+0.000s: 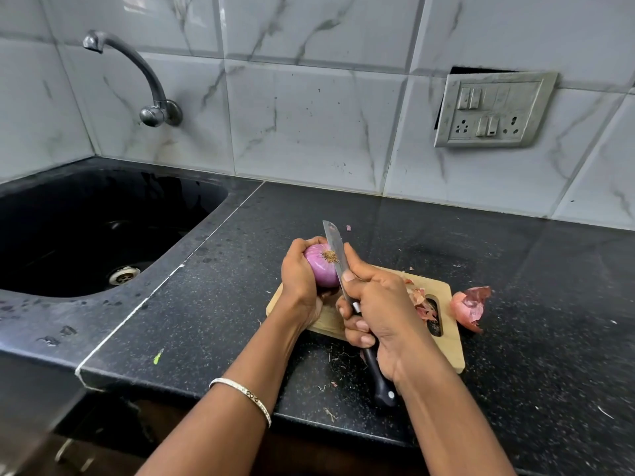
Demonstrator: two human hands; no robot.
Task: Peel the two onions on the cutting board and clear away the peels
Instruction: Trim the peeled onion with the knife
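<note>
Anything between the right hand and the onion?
Only the knife the right hand grips; its blade rests at the root end of the onion. The left hand holds the onion from the other side.

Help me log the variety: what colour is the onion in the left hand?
The round onion is purple-pink with a brown root tuft; head view shows it best.

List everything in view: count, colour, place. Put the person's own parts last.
onion: one, purple, in the left grip
knife: one, steel blade, black handle, blade at the onion's root
cutting board: one, pale wood, on countertop
peels: reddish pile on board by its slot; one large piece right of board
countertop: black, speckled
sink: one, black, left
tap: one, chrome, wall above sink
switch plate: one, grey, tiled wall
bangle: one, silver, left wrist
left grip: holds the onion
right grip: holds the knife
</note>
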